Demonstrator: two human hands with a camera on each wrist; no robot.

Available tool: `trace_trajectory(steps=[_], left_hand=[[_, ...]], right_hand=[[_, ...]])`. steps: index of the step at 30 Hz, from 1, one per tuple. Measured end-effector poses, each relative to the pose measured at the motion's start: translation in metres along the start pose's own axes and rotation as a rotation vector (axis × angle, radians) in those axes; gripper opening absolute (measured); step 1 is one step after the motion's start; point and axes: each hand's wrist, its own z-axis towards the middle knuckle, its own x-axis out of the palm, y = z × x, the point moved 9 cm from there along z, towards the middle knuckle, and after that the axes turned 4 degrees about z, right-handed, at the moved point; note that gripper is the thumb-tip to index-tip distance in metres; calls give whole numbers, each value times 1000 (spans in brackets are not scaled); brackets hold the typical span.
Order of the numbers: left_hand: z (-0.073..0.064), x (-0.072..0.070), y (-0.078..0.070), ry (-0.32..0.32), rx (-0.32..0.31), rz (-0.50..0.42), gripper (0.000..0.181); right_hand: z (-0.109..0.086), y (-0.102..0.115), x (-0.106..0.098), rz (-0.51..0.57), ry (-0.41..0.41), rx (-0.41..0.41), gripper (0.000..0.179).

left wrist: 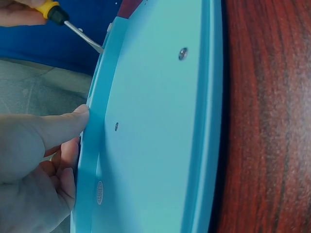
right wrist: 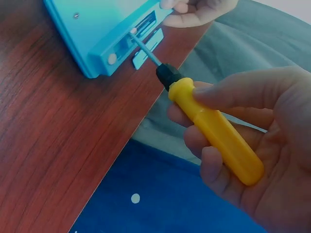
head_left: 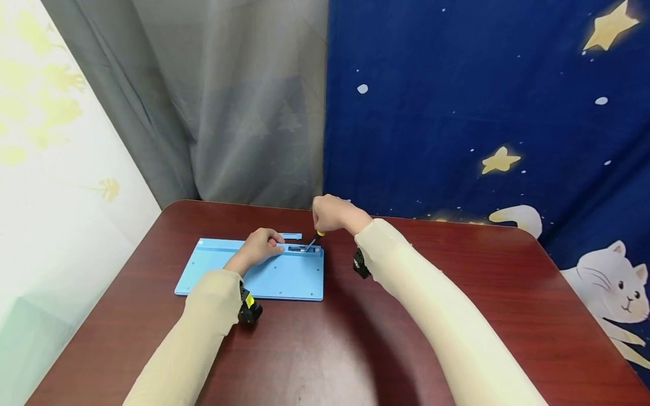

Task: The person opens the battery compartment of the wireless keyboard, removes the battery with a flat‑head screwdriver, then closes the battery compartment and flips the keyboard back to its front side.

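Sleeves (head_left: 442, 304) foremost. Grips screwdriver (right wrist: 218, 136) in right hand (head_left: 332, 213), blade (right wrist: 148, 52) at exposed slot (head_left: 296, 248) of panel (head_left: 289, 276) on table (head_left: 533, 316); pinches panel edge with left hand (head_left: 259, 245). Cover (head_left: 291, 236) off, behind panel — slot work apparently unfinished, refitting pending.

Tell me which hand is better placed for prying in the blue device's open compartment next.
Right, it seems. The right hand grips the yellow screwdriver, its tip at the open compartment, while the left hand holds the edge of the blue device and has no tool.
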Motion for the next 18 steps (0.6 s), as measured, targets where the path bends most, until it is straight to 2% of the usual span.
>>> trace_trajectory(steps=[3,7,13,16,18], left_hand=[[0,0,-2,5,-1,2,19],[1,0,2,9,4,3,19],[2,-1,4,14,10,12,19],[4,1,1,24,21,6,20],[6,2,-1,21,24,7,20]], right_hand=[[-1,-1,1,-23,-7,24,36],[6,7,5,-128,11,55,27],[17,24,6,-257,30,40,8],[17,23,5,-280,19,25,12],[16,19,4,-254,0,10,20]])
